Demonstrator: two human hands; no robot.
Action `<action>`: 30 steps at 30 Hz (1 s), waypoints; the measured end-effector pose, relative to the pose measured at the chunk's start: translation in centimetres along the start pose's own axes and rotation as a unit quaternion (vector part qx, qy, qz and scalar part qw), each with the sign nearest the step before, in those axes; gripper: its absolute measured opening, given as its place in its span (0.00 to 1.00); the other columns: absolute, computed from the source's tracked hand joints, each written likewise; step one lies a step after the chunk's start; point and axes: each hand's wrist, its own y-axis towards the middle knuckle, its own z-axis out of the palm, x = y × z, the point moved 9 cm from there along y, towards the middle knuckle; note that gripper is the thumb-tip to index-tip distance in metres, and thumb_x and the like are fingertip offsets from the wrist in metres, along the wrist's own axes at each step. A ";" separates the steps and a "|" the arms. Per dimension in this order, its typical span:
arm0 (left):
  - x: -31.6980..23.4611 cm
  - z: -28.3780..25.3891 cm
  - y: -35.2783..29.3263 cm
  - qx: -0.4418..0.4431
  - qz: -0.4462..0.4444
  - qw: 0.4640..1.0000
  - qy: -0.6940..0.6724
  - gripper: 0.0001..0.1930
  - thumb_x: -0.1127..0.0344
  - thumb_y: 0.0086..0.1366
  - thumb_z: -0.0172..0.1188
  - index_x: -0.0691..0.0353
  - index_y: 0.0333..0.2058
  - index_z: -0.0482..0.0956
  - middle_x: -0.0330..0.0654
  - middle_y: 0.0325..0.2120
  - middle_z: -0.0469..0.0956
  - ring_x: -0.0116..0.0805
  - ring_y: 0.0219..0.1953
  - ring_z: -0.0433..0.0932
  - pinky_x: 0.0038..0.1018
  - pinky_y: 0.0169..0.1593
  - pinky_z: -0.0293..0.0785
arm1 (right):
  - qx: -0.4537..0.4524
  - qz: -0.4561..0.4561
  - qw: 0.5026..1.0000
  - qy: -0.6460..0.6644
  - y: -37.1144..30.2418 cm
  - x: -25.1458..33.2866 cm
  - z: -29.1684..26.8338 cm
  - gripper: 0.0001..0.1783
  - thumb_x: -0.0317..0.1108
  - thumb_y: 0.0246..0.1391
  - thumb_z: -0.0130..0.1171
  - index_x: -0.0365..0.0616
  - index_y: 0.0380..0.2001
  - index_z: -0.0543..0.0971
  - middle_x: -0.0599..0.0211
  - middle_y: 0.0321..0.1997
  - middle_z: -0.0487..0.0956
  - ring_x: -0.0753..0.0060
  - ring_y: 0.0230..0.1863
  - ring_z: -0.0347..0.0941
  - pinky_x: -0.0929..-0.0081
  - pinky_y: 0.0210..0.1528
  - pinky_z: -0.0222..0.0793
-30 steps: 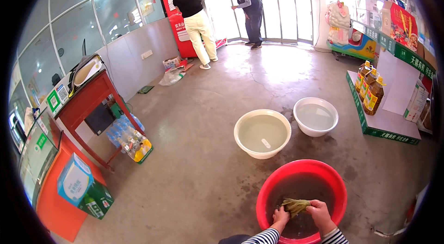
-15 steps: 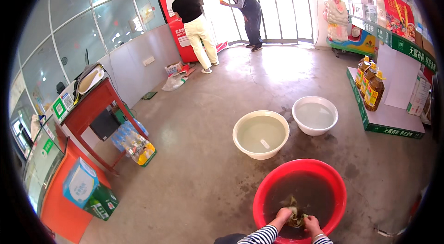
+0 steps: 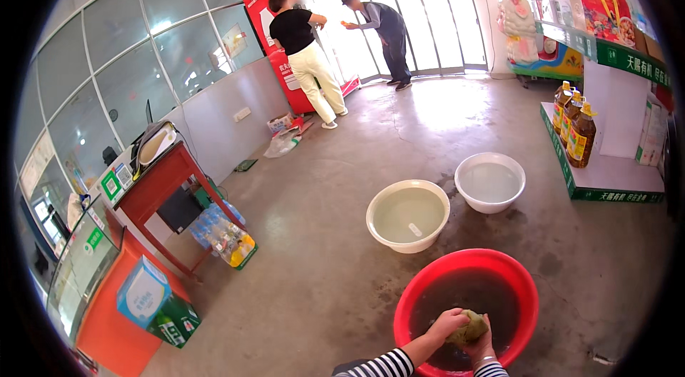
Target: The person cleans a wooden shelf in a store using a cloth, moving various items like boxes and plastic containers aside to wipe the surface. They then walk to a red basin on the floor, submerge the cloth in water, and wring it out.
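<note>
Before me on the floor stands a red basin (image 3: 526, 291) of dark, murky water. Both my hands are above it, pressed around a wet, bunched olive-yellow cloth (image 3: 467, 328). My left hand (image 3: 444, 325) wraps its left side, with the fingers over the top. From the right, my right hand (image 3: 482, 345) cups it, and part of its fingers is hidden behind the bundle. Striped sleeves reach in from the lower edge.
Beyond the red basin stand a cream basin (image 3: 372, 227) with a small white piece in its water, and a white basin (image 3: 491, 207). Oil bottles (image 3: 579, 138) line the right shelf. At left are a red table (image 3: 160, 184) and bottle packs (image 3: 227, 235). Two people stand near a red fridge.
My hands have risen from the water with the cloth, now gathered into a compact bundle between them. The view has shifted slightly. The two people's arms by the fridge have moved apart.
</note>
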 end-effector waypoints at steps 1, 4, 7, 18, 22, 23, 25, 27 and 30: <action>1.1 -1.2 0.6 -0.029 -0.004 0.999 -0.023 0.10 0.69 0.54 0.52 0.65 0.34 0.73 0.39 0.29 0.74 0.28 0.31 0.73 0.23 0.36 0.69 | -0.008 -0.014 1.000 -0.015 0.1 0.6 0.7 0.23 0.52 0.50 0.45 0.46 0.39 0.74 0.61 0.43 0.74 0.59 0.46 0.69 0.59 0.49 0.64; 5.0 -5.1 2.5 -0.132 -0.029 0.987 -0.086 0.11 0.65 0.55 0.52 0.64 0.36 0.73 0.40 0.31 0.75 0.31 0.34 0.74 0.25 0.38 0.69 | -0.065 -0.070 0.993 -0.073 1.8 2.2 -0.5 0.14 0.37 0.51 0.47 0.40 0.35 0.74 0.62 0.36 0.77 0.61 0.38 0.74 0.64 0.44 0.69; 7.2 -6.9 2.5 -0.194 -0.115 0.961 -0.159 0.17 0.54 0.59 0.49 0.62 0.36 0.74 0.42 0.31 0.76 0.33 0.33 0.75 0.24 0.38 0.69 | -0.061 -0.169 0.964 -0.195 0.0 4.0 5.2 0.09 0.29 0.47 0.51 0.39 0.33 0.75 0.62 0.34 0.77 0.64 0.35 0.75 0.68 0.41 0.71; 3.4 1.1 4.2 0.184 0.017 0.864 -0.469 0.17 0.52 0.63 0.42 0.57 0.39 0.72 0.44 0.35 0.75 0.37 0.40 0.74 0.33 0.46 0.70 | -0.069 -0.532 0.445 -0.717 -4.3 2.2 14.9 0.16 0.31 0.38 0.57 0.42 0.36 0.75 0.55 0.45 0.72 0.55 0.49 0.65 0.61 0.53 0.56; 6.1 -2.3 4.6 -0.070 -0.070 0.892 -0.440 0.14 0.68 0.60 0.46 0.60 0.45 0.69 0.44 0.41 0.72 0.39 0.43 0.73 0.38 0.48 0.69 | -0.178 -0.380 0.767 -0.486 0.4 6.9 6.9 0.17 0.27 0.44 0.47 0.38 0.40 0.73 0.61 0.38 0.75 0.66 0.40 0.71 0.73 0.45 0.65; 5.2 -1.7 4.2 -0.049 -0.054 0.897 -0.436 0.14 0.67 0.59 0.48 0.60 0.44 0.69 0.45 0.41 0.72 0.40 0.42 0.73 0.38 0.47 0.70 | -0.184 -0.348 0.787 -0.474 0.9 7.1 5.0 0.18 0.25 0.43 0.44 0.38 0.40 0.73 0.62 0.37 0.75 0.68 0.38 0.72 0.75 0.44 0.66; 5.5 -3.8 4.9 -0.074 -0.048 0.904 -0.418 0.13 0.62 0.59 0.51 0.60 0.40 0.71 0.44 0.35 0.75 0.38 0.37 0.75 0.35 0.43 0.72 | -0.154 -0.291 0.855 -0.401 -0.2 3.7 7.3 0.20 0.24 0.40 0.43 0.38 0.41 0.73 0.65 0.37 0.74 0.73 0.38 0.70 0.77 0.43 0.66; 5.7 -5.8 5.1 -0.044 -0.074 0.915 -0.395 0.09 0.60 0.58 0.52 0.58 0.33 0.71 0.43 0.30 0.75 0.37 0.32 0.75 0.34 0.38 0.73 | -0.136 -0.368 0.784 -0.481 -1.5 1.3 9.3 0.16 0.25 0.37 0.48 0.40 0.35 0.74 0.62 0.39 0.73 0.65 0.45 0.68 0.72 0.51 0.60; 6.4 -3.9 5.2 0.189 -0.088 0.877 -0.434 0.10 0.58 0.59 0.51 0.57 0.34 0.71 0.43 0.30 0.75 0.38 0.32 0.75 0.36 0.37 0.73 | -0.129 -0.454 0.533 -0.702 -4.1 -1.0 14.6 0.12 0.29 0.36 0.56 0.43 0.30 0.73 0.57 0.38 0.71 0.55 0.42 0.66 0.63 0.50 0.57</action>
